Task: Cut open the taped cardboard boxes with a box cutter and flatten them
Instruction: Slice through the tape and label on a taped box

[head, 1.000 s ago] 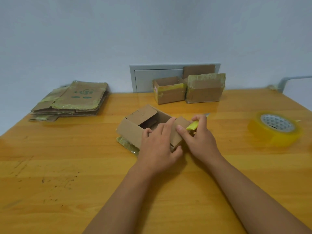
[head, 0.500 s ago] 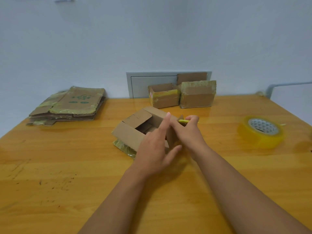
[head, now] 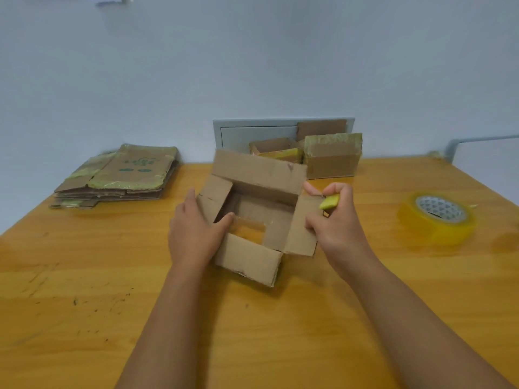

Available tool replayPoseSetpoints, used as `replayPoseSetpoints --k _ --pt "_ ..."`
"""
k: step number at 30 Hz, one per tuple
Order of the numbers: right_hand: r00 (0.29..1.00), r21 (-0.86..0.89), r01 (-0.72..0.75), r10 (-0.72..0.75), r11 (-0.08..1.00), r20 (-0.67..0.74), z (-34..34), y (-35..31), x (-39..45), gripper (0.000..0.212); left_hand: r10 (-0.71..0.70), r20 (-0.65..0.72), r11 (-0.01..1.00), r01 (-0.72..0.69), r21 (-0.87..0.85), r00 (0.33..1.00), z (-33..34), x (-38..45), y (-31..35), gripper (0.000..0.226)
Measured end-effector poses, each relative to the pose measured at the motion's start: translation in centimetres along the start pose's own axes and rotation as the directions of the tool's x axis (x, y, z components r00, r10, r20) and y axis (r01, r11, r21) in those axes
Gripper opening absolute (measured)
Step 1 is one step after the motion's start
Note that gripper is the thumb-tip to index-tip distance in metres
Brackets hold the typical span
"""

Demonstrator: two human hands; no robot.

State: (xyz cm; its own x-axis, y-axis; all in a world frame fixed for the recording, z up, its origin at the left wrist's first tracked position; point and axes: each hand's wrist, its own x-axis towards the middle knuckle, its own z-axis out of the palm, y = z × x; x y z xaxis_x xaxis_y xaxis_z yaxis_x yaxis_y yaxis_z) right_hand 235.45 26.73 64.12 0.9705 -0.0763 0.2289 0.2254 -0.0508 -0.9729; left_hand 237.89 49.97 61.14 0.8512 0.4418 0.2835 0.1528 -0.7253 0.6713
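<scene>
Standing mid-table between both hands, the open box (head: 254,217) has its flaps spread and nothing inside; bare table shows through its bottom. The left hand (head: 193,231) grips its left wall, thumb inside. The right hand (head: 335,223) curls around the yellow box cutter (head: 329,202) while touching the right flap, so collapsing likely goes sideways. Two boxes (head: 331,161) wait behind.

— Inspector: What is hidden at the cutter (head: 330,202)?
— Assistant: Most of it sits inside the right hand (head: 338,223); only a yellow end shows. Blade not discernible.
— Inspector: And the left hand (head: 193,234)?
— Assistant: Fingertips covered by the box (head: 257,217) flap.
— Inspector: Rear boxes (head: 332,155)?
— Assistant: Partly screened by the raised flap; the smaller one mostly.
— Inspector: Elsewhere?
— Assistant: The stack (head: 120,176) print is too small to read. Both forearms leave the bottom edge.
</scene>
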Motion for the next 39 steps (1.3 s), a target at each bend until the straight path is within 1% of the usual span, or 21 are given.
replayPoseSetpoints --k 3,5,7,9,12,14,16,20,23,25,26,27,28,30,31,32,33,35,37,38,39 --pt "0.958 -0.064 0.277 -0.270 0.959 0.098 0.9 -2.4 -0.5 0.056 -0.037 -0.243 0.986 -0.004 -0.168 0.969 -0.4 -0.2 0.0 0.079" --pt "0.902 -0.105 0.424 -0.409 0.900 0.138 1.6 -3.7 -0.6 0.053 -0.060 -0.288 0.935 -0.047 -0.350 0.956 -0.4 -0.5 0.5 0.065" --pt "0.866 -0.149 0.498 -0.480 0.854 0.142 2.3 -4.0 -0.5 0.051 -0.058 -0.274 0.869 -0.086 -0.486 0.960 -0.3 -1.2 1.2 0.053" --pt "0.859 -0.181 0.511 -0.499 0.840 0.112 2.5 -3.3 -0.2 0.054 -0.081 -0.232 0.800 -0.076 -0.595 0.969 0.1 -1.6 1.7 0.049" --pt "0.873 -0.226 0.485 -0.481 0.845 0.074 2.1 -1.2 0.3 0.059 -0.213 -0.101 0.651 0.064 -0.757 0.972 0.7 -1.6 1.8 0.038" --pt "0.881 -0.229 0.468 -0.470 0.854 0.050 1.7 0.1 0.6 0.060 -0.287 -0.028 0.607 0.159 -0.779 0.958 1.2 -1.2 1.8 0.026" --pt "0.880 -0.218 0.466 -0.474 0.858 0.018 1.4 1.0 0.7 0.053 -0.302 -0.001 0.587 0.185 -0.788 0.953 1.6 -0.8 1.6 0.021" --pt "0.901 -0.158 0.419 -0.431 0.894 -0.052 1.2 3.0 0.7 0.044 -0.242 0.023 0.622 0.173 -0.764 0.970 2.2 -0.6 0.6 0.031" --pt "0.930 -0.129 0.360 -0.366 0.924 -0.024 1.1 4.3 0.5 0.044 -0.203 0.069 0.689 0.193 -0.698 0.977 2.4 -0.2 0.1 0.045" --pt "0.925 -0.151 0.375 -0.380 0.915 -0.002 1.1 4.6 0.2 0.045 -0.238 0.088 0.714 0.236 -0.659 0.967 2.2 -0.3 0.5 0.050" --pt "0.924 -0.165 0.377 -0.382 0.911 0.006 1.1 4.6 0.0 0.045 -0.273 0.045 0.727 0.237 -0.644 0.961 1.9 -0.6 0.9 0.052" --pt "0.929 -0.164 0.369 -0.370 0.915 0.025 1.0 4.6 -0.2 0.043 -0.281 -0.066 0.762 0.181 -0.621 0.958 1.4 -1.1 1.3 0.053" --pt "0.937 -0.140 0.350 -0.346 0.926 0.049 0.9 4.5 -0.4 0.041 -0.221 -0.233 0.819 0.051 -0.572 0.947 0.6 -1.7 2.0 0.055" --pt "0.950 -0.026 0.301 -0.297 0.953 0.091 0.6 4.1 -0.8 0.042 0.071 -0.508 0.888 -0.287 -0.360 0.858 -0.8 -2.6 3.7 0.054" --pt "0.951 0.038 0.289 -0.291 0.957 0.100 0.4 4.0 -0.8 0.044 0.224 -0.544 0.880 -0.408 -0.244 0.808 -1.3 -2.8 4.8 0.052" --pt "0.950 0.093 0.290 -0.298 0.953 0.091 0.4 3.7 -0.7 0.042 0.353 -0.504 0.863 -0.483 -0.150 0.788 -1.5 -3.1 6.0 0.051" --pt "0.951 0.134 0.297 -0.306 0.946 0.054 0.4 3.4 -0.7 0.036 0.448 -0.399 0.853 -0.517 -0.078 0.800 -1.7 -3.3 7.4 0.053" --pt "0.955 0.130 0.287 -0.272 0.949 -0.122 0.2 2.7 -0.5 0.014 0.501 -0.056 0.863 -0.494 0.103 0.863 -1.1 -3.5 10.0 0.064" --pt "0.943 -0.042 0.201 -0.205 0.979 -0.261 -0.6 2.8 0.1 0.006 0.437 0.228 0.814 -0.490 0.310 0.870 -0.3 -3.4 11.6 0.071" --pt "0.953 -0.181 0.138 -0.181 0.974 -0.244 -1.3 2.9 0.4 0.016 0.401 0.311 0.790 -0.497 0.360 0.862 0.0 -3.3 12.1 0.071" --pt "0.975 -0.350 0.090 -0.153 0.932 -0.158 -2.0 3.0 0.6 0.028 0.376 0.356 0.779 -0.500 0.378 0.856 0.1 -3.2 12.3 0.070"
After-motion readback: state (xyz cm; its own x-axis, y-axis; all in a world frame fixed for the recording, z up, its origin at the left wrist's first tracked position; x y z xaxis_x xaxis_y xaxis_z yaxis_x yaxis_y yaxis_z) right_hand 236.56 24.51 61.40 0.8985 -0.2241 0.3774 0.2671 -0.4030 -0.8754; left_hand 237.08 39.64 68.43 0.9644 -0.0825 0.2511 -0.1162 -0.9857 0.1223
